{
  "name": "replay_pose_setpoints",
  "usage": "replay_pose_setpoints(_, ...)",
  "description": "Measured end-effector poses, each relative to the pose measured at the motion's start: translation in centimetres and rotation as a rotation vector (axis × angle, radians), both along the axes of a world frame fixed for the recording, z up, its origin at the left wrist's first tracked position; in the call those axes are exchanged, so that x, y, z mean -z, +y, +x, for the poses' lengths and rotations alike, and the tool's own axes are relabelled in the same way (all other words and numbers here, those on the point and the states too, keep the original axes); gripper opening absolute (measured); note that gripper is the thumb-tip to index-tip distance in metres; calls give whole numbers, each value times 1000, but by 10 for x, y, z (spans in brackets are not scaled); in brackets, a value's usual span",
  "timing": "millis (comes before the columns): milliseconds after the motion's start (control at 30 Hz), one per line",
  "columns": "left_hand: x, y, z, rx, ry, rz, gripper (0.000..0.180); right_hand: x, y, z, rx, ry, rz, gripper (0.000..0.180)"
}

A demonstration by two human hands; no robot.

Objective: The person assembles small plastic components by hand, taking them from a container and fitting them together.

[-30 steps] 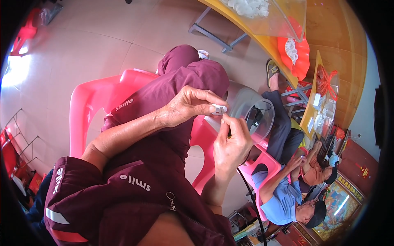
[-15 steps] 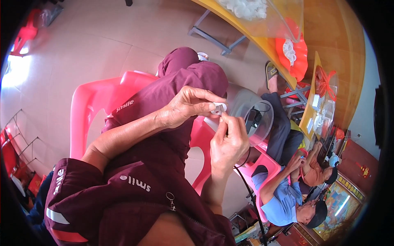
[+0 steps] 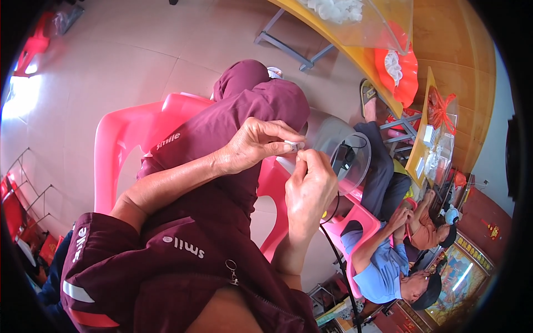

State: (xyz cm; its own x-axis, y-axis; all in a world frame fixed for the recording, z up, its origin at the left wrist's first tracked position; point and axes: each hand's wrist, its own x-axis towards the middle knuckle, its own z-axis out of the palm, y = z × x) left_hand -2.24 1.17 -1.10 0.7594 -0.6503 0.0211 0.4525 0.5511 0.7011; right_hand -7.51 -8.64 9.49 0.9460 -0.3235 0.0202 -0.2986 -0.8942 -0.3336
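My left hand (image 3: 249, 147) pinches a small white plastic piece (image 3: 293, 145) between thumb and fingertips, above my lap. Close against it, my right hand (image 3: 312, 183) is closed in a pinch, its fingertips meeting the piece's near right edge. Whatever those right fingertips grip is too small and covered to make out. Just right of both hands stands a clear plastic tub (image 3: 363, 166) with a black object (image 3: 345, 155) inside.
A yellow table (image 3: 369, 75) at upper right bears a clear bin (image 3: 388, 25) of white pieces and a red bag (image 3: 408, 83) holding more. A pink chair (image 3: 111, 144) is beside my legs. Two people sit at right; a black cable (image 3: 338, 261) hangs nearby.
The white piece has turned in my left fingers, its round open face now seen more edge-on. My right fingertips have shifted slightly over its edge.
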Motion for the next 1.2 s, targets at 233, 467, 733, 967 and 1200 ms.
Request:
replay_pose_setpoints(233,1,0,-1,-19,-5,-2,21,4,-1,0,-48,-12,-70,6)
replay_pose_setpoints(467,-2,2,-1,-6,110,-80,21,11,-3,-9,10,-183,58,11)
replay_pose_setpoints(733,2,-3,-6,-81,28,-41,23,10,4,-4,51,-94,-20,9)
replay_pose_setpoints(967,2,-3,-7,-113,3,-1,22,16,6,-4,15,-79,-131,9)
replay_pose_setpoints(1200,2,3,1,31,101,-54,22,13,-1,-7,-88,-82,-60,13)
